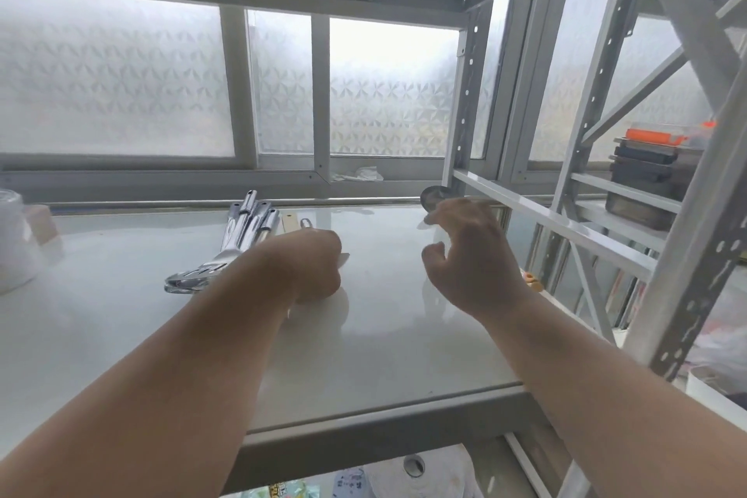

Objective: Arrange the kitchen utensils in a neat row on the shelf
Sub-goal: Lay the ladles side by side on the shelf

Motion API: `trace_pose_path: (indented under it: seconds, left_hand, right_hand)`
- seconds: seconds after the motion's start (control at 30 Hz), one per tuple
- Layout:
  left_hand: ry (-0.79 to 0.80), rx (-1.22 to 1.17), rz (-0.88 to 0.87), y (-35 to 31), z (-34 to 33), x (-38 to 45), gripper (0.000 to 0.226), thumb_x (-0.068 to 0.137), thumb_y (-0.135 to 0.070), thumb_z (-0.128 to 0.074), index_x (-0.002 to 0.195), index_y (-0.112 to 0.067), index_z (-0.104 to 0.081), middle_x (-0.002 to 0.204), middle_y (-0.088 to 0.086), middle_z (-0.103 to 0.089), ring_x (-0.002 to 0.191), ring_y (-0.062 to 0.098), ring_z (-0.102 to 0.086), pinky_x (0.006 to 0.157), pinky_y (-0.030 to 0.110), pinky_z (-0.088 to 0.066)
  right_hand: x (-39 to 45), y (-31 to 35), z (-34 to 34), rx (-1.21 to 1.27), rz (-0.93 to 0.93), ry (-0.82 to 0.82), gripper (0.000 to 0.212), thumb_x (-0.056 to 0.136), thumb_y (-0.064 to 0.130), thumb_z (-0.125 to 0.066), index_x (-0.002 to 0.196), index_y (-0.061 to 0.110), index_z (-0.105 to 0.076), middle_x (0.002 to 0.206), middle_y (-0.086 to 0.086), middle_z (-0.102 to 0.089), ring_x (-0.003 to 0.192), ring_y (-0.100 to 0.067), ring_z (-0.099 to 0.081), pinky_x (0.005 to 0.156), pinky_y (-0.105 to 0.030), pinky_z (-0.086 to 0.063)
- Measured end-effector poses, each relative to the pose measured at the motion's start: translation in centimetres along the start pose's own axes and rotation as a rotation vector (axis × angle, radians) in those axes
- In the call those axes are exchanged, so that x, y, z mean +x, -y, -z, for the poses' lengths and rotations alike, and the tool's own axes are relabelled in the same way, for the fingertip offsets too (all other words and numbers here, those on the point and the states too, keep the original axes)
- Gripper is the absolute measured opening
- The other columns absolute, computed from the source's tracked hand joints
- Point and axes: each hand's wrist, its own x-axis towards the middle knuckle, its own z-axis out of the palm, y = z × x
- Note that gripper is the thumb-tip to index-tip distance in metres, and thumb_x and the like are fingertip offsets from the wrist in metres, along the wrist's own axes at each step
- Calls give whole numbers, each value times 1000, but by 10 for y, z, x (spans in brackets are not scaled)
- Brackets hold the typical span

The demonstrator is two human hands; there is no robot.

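Observation:
Several steel utensils [238,239] lie bunched on the white shelf [404,336], handles toward the window and heads [190,279] toward me. Just right of them a wooden handle [289,220] shows behind my left hand [307,267]. That hand is closed on a white utensil [337,307]; its rounded end rests on the shelf below the fist. My right hand [473,255] hovers at the shelf's back right with fingers curled and apart. Its fingertips are at a round metal disc [434,196]; I cannot tell whether they touch it.
A white cup [12,239] stands at the far left. The rack's perforated post [465,93] and crossbar [545,214] close the right side. Stacked dark containers [646,174] sit on the neighbouring rack. A small orange object [533,281] lies by my right wrist.

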Motion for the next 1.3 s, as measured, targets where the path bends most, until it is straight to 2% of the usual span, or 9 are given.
trace_pose_path:
  seconds: [0.1, 0.2, 0.33, 0.43, 0.53, 0.73, 0.93, 1.13, 1.3]
  left_hand:
    - [-115, -60, -41, 1, -4, 3, 18, 105, -29, -51, 112, -16, -62, 125, 13, -64, 105, 34, -66, 83, 32, -46]
    - [-324, -203, -113, 3, -7, 13, 12, 100, -28, -57, 103, -26, -68, 111, 7, -71, 98, 31, -69, 88, 37, -57]
    - [-577, -505, -190, 5, -6, 22, 8, 95, -24, -72, 101, -23, -78, 87, -6, -76, 93, 19, -71, 80, 28, -48]
    - [-636, -787, -173, 7, -3, 26, 4, 91, -23, -79, 94, -24, -81, 84, -11, -79, 81, 7, -73, 80, 29, -55]
    - [-575, -1200, -176, 7, 4, 25, 7, 90, -15, -82, 97, -16, -80, 88, 5, -81, 82, 21, -79, 80, 43, -65]
    - [-282, -1678, -201, 6, 12, 20, 21, 84, -24, -82, 98, -10, -78, 95, 14, -80, 93, 30, -81, 86, 39, -64]
    - [-228, -1824, -223, 8, 14, 17, 25, 83, -37, -75, 93, -16, -82, 95, 11, -81, 91, 24, -80, 83, 33, -61]
    - [-112, -1762, -252, 4, 15, 15, 78, 81, -72, -63, 135, -15, -68, 125, 12, -78, 119, 29, -74, 104, 49, -55]
    - [-109, -1697, -345, 2, 12, 14, 58, 90, -77, -47, 125, -40, -76, 139, -2, -71, 128, 22, -69, 110, 50, -52]
  right_hand:
    - [0, 13, -1, 69, 112, 93, 43, 76, 9, -63, 118, 13, -72, 124, 0, -67, 123, -21, -54, 107, -29, -41]
    - [11, 23, -3, 105, 137, 204, 53, 80, 12, -62, 133, 15, -64, 135, 0, -62, 131, -20, -49, 110, -22, -32]
    - [32, 35, -25, 218, -111, 288, 73, 86, 14, -63, 154, 23, -39, 154, 1, -45, 143, -20, -35, 107, -18, -21]
    - [35, 33, -44, 283, -174, 252, 87, 84, 12, -63, 159, 31, -23, 159, 1, -37, 147, -21, -30, 115, -26, -24]
    - [37, 24, -45, 284, -162, 171, 89, 85, 13, -67, 160, 32, -22, 160, 0, -36, 147, -20, -29, 117, -30, -26]
    - [34, 8, -39, 346, -176, -78, 67, 85, 11, -70, 146, 27, -48, 135, 2, -58, 126, -20, -51, 107, -39, -43]
    - [35, 3, -33, 295, -187, -133, 13, 86, 17, -78, 96, 25, -76, 96, 8, -69, 95, -15, -62, 85, -25, -46]
    - [27, 15, -25, 416, -281, 2, 8, 91, 23, -75, 98, 24, -78, 81, 6, -74, 80, -11, -68, 68, -9, -43]
    - [26, 20, -23, 508, -281, 90, 12, 90, 21, -75, 101, 26, -72, 80, 5, -72, 72, -5, -63, 59, -12, -43]
